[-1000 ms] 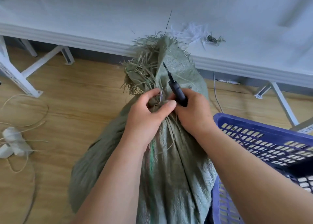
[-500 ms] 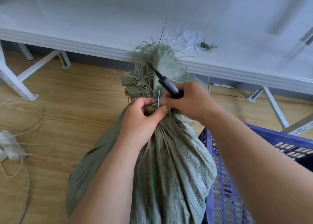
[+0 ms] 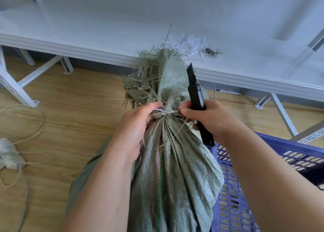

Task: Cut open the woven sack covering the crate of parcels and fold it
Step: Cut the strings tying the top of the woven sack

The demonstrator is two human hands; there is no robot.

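A grey-green woven sack stands upright in the middle of the view, its neck gathered and bound by a pale tie. Above the tie the frayed sack mouth fans out. My left hand grips the neck on the left, fingers pinching at the tie. My right hand holds a black utility knife, blade up, while its fingertips pinch the tie from the right. What the sack covers is hidden.
A blue plastic crate stands right of the sack. A white table with cut white and green scraps spans the back, on white metal legs. Loose twine and a crumpled bag piece lie on the wooden floor at left.
My hands have moved apart along the tie, exposing it between them. The knife has swung from leaning left over the neck to nearly upright on the right.
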